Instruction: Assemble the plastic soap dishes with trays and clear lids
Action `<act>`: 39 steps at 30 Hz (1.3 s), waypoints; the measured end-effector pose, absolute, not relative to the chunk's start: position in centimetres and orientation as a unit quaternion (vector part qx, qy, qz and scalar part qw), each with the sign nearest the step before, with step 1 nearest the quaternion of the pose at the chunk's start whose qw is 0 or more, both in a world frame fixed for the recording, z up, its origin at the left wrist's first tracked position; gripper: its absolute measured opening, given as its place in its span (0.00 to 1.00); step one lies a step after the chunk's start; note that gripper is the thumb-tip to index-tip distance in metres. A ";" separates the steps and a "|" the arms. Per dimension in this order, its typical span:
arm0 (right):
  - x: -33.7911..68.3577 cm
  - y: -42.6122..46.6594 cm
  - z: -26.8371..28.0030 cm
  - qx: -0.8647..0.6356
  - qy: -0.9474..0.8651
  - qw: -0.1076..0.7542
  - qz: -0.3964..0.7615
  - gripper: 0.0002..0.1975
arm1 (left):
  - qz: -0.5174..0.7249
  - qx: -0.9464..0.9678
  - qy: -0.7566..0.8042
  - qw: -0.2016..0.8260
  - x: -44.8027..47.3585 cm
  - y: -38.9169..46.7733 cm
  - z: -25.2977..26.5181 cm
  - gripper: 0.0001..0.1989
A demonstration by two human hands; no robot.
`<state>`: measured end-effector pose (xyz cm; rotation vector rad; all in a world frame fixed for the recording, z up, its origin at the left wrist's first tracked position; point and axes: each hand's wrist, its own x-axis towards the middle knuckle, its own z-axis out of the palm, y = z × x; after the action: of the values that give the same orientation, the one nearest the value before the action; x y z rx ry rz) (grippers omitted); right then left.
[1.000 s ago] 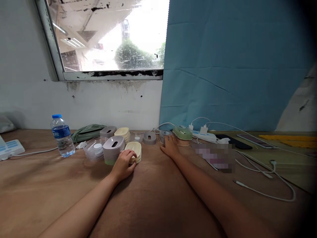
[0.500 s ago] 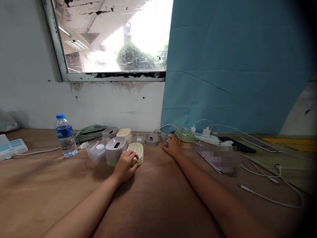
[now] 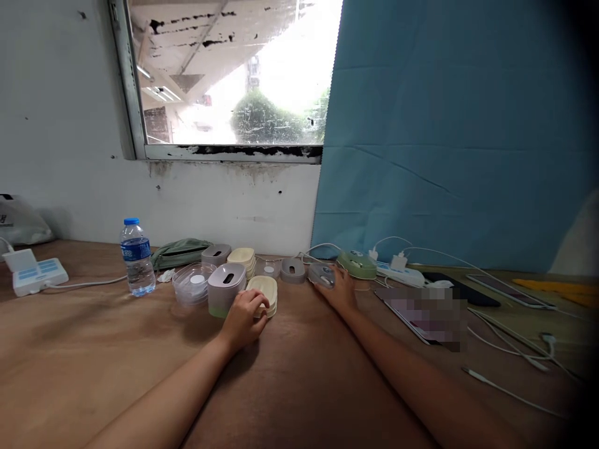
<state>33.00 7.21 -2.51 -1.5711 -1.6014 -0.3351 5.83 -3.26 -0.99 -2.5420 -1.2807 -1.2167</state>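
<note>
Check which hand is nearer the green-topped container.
Right. The right hand is by the near-left side of the green-topped container, at the grey container beside it; contact with the green one is unclear. The left hand is farther left, at the front cream stack.

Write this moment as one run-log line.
left hand: on cream rounded plastic stack; right hand: on grey rounded plastic container; beside left hand: lilac rounded slotted plastic box; beside right hand: green rounded plastic case

Lower centre-left, the stacked oval pieces [image 3: 262, 284] are cream; just right of centre, the container [image 3: 321, 274] is grey; upper right, the sheet [image 3: 440, 100] is plain teal-blue.
</note>
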 end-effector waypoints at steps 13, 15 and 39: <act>33.3 -8.9 -0.8 -0.347 -0.870 0.322 0.139 0.34 | -0.427 -0.832 -0.247 -0.254 6.9 -7.5 2.5 0.28; 33.0 -9.5 -0.7 -0.311 -0.891 0.285 0.166 0.35 | -0.360 -0.856 -0.242 -0.281 7.2 -8.2 2.6 0.37; 33.5 -6.9 -1.5 -0.449 -0.634 0.553 0.301 0.25 | -0.324 -0.835 -0.272 -0.353 8.0 -7.2 -0.6 0.52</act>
<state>33.53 -6.87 -1.54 -1.0618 -1.4993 0.7120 7.97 -7.24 -0.57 -3.4454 -1.1239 -1.3368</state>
